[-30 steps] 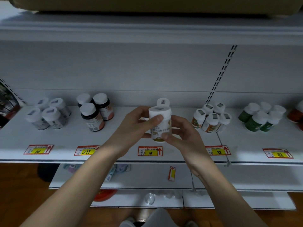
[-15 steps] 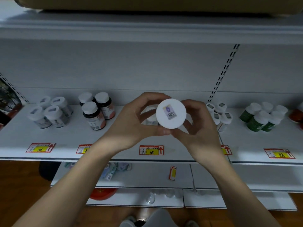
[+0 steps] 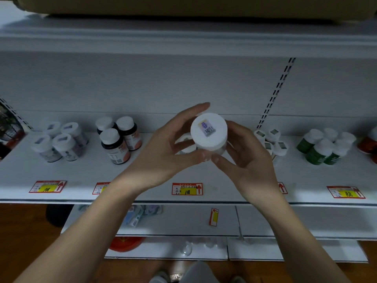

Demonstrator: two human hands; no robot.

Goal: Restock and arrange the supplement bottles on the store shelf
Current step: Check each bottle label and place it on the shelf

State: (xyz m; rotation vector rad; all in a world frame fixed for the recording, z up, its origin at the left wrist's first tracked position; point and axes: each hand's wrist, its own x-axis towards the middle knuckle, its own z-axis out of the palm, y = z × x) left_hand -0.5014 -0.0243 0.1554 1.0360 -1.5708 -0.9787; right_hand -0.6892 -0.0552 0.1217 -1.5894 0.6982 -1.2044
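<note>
I've got the white bottle (image 3: 209,132) up in front of the shelf (image 3: 142,176), cap tipped toward me, sticker showing. My left hand (image 3: 163,152) curls round its left side, thumb under the cap; my right hand (image 3: 244,158) cups the right side, thumb at the bottom edge. Both are holding it. It looks like light, rigid plastic, smooth and a little slippery, so I'd grip the body below the cap. Another white bottle (image 3: 186,144) sits just behind.
</note>
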